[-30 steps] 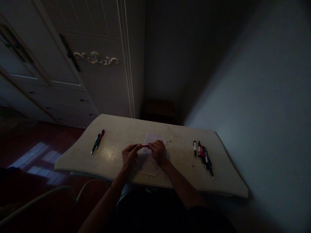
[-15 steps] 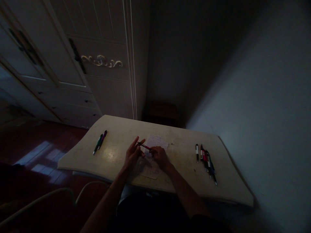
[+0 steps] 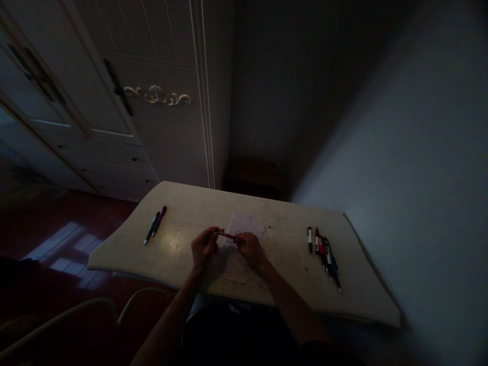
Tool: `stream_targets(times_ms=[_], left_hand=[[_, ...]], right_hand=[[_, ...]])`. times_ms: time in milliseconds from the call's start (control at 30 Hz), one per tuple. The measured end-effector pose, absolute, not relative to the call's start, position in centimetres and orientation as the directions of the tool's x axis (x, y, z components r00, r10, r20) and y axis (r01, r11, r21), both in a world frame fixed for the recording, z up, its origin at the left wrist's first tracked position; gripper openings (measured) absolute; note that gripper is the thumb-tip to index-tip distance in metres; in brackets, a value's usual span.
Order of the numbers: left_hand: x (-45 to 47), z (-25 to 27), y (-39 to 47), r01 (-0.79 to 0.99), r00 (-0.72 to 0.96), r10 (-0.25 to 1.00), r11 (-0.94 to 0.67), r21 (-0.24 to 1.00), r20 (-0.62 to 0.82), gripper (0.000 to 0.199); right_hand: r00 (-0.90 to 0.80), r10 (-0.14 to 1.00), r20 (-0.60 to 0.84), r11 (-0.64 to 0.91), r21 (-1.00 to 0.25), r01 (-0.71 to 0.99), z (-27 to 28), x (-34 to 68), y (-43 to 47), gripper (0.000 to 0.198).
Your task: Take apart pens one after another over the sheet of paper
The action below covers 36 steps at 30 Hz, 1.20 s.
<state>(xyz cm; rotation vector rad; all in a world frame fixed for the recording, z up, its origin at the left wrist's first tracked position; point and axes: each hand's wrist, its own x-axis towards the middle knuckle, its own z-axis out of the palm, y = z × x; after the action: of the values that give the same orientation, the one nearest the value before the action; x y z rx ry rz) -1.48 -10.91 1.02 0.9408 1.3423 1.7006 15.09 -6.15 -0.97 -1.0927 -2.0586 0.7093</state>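
Note:
A red pen (image 3: 227,235) with a dark end is held level between both hands, above the table. My left hand (image 3: 204,247) has its fingers closed on the dark end. My right hand (image 3: 250,249) grips the other end, its fingers curled round it. Under the hands lies a sheet of paper (image 3: 246,223) covered in handwriting, partly hidden by the right hand.
The pale table (image 3: 282,274) bears a green pen (image 3: 152,227) and a purple pen (image 3: 159,221) at left. A white-and-black pen (image 3: 310,241) and a cluster of several pens (image 3: 327,259) lie at right. A cabinet (image 3: 168,142) stands behind, a wall (image 3: 419,178) at right.
My left hand's fingers, spread near the pen's end before, have closed onto it. The pen has tipped slightly closer to level. My right hand keeps its grip.

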Motion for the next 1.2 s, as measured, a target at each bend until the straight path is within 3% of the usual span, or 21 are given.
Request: stream_targets(times_ms=[233, 633, 767, 933, 1067, 1200], left_hand=[[-1.3, 1.2, -11.1, -0.105, -0.482, 0.873, -0.145, 0.984, 0.077, 0.037], [-1.3, 1.0, -10.9, -0.235, -0.507, 0.857, -0.035, 0.971, -0.092, 0.04], [-1.7, 0.9, -10.4, -0.268, -0.469, 0.873, 0.004, 0.964, -0.134, 0.034], [-1.7, 1.0, -10.3, -0.28, -0.398, 0.917, -0.105, 0.954, -0.016, 0.039], [-1.8, 1.1, -10.7, -0.364, -0.264, 0.963, -0.154, 0.918, 0.057, 0.056], [-2.0, 0.8, -11.0, -0.423, -0.231, 0.973, -0.121, 0.898, 0.022, 0.045]], right_hand=[[-0.403, 0.806, 0.433, 0.591, -0.608, 0.53, -2.1, 15.2, -5.7, 0.025], [-0.43, 0.74, 0.517, 0.668, -0.489, 0.562, -1.3, 15.2, -5.5, 0.023], [-0.409, 0.768, 0.493, 0.64, -0.576, 0.508, -1.7, 15.1, -5.6, 0.022], [-0.362, 0.849, 0.384, 0.513, -0.762, 0.396, -1.3, 14.7, -6.3, 0.02], [-0.464, 0.87, 0.169, 0.304, -0.924, 0.233, 0.0, 14.7, -7.5, 0.026], [-0.574, 0.814, 0.091, 0.197, -0.972, 0.125, 0.4, 14.9, -8.3, 0.029]])
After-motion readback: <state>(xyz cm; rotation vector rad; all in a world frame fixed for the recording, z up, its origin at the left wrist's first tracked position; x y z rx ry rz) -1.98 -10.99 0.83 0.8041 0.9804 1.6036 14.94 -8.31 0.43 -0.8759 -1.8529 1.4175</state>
